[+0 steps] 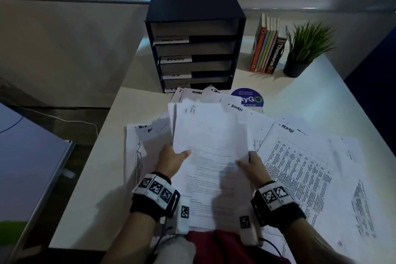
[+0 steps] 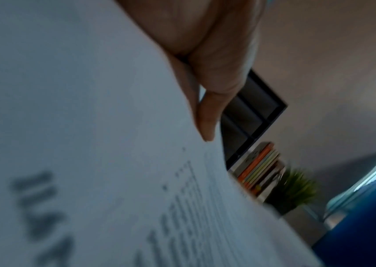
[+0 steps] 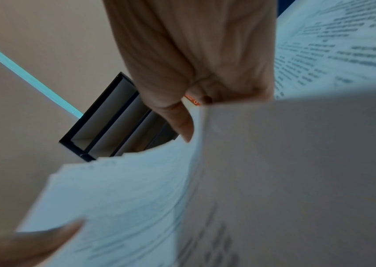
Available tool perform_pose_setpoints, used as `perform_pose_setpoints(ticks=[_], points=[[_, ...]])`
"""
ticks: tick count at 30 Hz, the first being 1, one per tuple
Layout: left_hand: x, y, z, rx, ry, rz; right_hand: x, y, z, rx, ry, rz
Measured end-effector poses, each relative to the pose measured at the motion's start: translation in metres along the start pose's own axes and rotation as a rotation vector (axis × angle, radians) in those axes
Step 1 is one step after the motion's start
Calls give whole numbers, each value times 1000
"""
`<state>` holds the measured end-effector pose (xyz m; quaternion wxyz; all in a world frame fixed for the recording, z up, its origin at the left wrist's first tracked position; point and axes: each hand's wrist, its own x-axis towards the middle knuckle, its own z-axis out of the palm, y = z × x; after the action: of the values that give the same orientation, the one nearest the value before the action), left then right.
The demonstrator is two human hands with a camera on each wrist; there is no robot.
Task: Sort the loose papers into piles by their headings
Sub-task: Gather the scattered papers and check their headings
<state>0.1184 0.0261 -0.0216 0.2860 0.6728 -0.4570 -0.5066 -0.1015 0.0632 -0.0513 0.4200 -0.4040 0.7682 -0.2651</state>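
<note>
Dim, bluish light — wrist views blurred, edges warped.

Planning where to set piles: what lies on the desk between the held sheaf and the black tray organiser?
In the head view, overlapping loose papers, some headed ADMIN, fill that stretch.

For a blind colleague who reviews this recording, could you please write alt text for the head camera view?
Both hands, left hand and right hand, hold up a stack of papers over a desk covered with loose sheets, several headed ADMIN. Behind stand a dark tray organiser with labelled shelves, a row of books and a potted plant.
</note>
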Motion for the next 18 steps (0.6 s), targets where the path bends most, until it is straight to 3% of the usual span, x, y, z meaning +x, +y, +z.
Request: perform_pose_setpoints(ticks=[3, 5, 7, 9, 14, 16, 18], points=[[-22, 40, -18, -106, -116, 209, 8, -1, -21, 127, 124, -43], [-34, 68, -30, -174, -143, 349, 1, -18, -41, 368, 62, -83], [-41, 93, -39, -215, -133, 464, -14, -44, -59, 592, -57, -236], [-45, 112, -42, -248, -84, 546, -33, -72, -77, 742, -37, -411], [-51, 142, -48, -351, 7, 684, -67, -114, -106, 777, 191, -765], [-47, 140, -50, -385, -41, 728, -71, -112, -106, 752, 213, -812], [-46, 135, -46, -336, -36, 701, -70, -103, -97, 729, 135, -768]])
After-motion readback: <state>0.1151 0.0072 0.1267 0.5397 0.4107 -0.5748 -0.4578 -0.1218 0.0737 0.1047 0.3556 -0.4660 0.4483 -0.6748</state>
